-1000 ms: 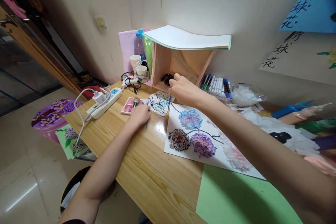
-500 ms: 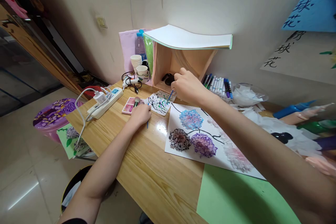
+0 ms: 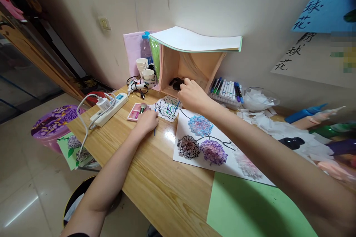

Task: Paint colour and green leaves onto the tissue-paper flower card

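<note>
My right hand (image 3: 191, 94) pinches a thin blue brush (image 3: 177, 106), its lower end over a paint-smeared sheet (image 3: 165, 110) with black, green and blue marks. My left hand (image 3: 147, 121) rests low on the table beside that sheet, fingers closed around another slim blue stick (image 3: 155, 132), probably a brush, mostly hidden by the fingers. Beyond the left fingers lie a pink palette (image 3: 134, 112) and a thick makeup-type brush (image 3: 142, 107). Under my right forearm is a white picture sheet (image 3: 184, 160) bearing raised blue, black, purple and pink paper flowers with black stems.
A power strip (image 3: 109, 110) with cords lies left. Paper cups (image 3: 142, 64) and an open box (image 3: 191, 67) stand at the back. Markers (image 3: 226, 89), a bowl of tissue (image 3: 258, 98) and paint bottles (image 3: 306, 113) are right. Green paper (image 3: 241, 207) lies in front.
My right hand has dipped slightly, bringing its brush lower over the paint-smeared sheet. My left hand stays nearly in place. The whole view has shifted a little.
</note>
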`<act>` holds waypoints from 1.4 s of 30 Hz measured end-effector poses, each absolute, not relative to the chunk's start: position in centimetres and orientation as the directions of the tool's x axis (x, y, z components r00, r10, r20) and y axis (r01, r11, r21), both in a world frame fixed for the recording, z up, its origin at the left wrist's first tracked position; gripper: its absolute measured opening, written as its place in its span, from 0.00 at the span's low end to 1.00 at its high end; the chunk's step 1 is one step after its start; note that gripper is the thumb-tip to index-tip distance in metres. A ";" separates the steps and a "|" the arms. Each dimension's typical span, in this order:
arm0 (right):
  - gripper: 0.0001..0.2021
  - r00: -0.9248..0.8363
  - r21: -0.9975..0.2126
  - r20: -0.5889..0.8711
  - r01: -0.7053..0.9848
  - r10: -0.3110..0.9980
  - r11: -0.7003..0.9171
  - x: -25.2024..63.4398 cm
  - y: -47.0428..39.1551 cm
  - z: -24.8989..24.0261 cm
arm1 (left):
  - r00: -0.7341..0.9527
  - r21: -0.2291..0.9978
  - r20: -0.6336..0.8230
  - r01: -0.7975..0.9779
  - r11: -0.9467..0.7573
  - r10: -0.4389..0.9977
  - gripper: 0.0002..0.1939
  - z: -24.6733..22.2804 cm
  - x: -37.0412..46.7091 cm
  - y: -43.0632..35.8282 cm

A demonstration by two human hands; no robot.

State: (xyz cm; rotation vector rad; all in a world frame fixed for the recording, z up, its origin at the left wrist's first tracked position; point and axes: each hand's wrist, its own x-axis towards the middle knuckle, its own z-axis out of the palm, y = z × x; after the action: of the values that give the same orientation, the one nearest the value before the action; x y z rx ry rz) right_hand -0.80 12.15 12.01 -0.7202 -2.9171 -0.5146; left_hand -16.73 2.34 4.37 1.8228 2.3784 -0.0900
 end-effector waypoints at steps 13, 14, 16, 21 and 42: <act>0.14 -0.909 0.231 0.129 0.417 0.397 0.879 -0.7 11.7 13.5 | -0.245 0.032 -0.146 0.967 0.252 0.959 0.14 4.4 -16.7 2.4; 0.13 -0.907 0.228 0.141 0.420 0.397 0.878 -0.6 11.7 13.6 | -0.246 0.032 -0.146 0.967 0.253 0.958 0.14 4.4 -16.7 2.4; 0.13 -0.898 0.216 0.169 0.435 0.406 0.874 -0.2 11.8 13.6 | -0.249 0.033 -0.148 0.966 0.256 0.957 0.14 4.4 -16.6 2.4; 0.13 -0.885 0.212 0.136 0.465 0.445 0.860 0.7 12.0 13.2 | -0.248 0.036 -0.144 0.966 0.256 0.958 0.14 4.4 -16.7 2.3; 0.11 0.115 -0.786 0.499 0.477 0.859 0.393 30.6 0.0 16.1 | -0.050 0.419 0.183 0.907 -0.032 0.982 0.21 9.0 -6.7 -0.1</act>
State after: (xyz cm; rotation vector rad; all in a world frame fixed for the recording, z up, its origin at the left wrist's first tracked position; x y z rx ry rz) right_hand 30.61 0.01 16.06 -1.2411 -1.5266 0.4253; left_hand -6.74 -0.12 8.99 2.0395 2.0597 0.6541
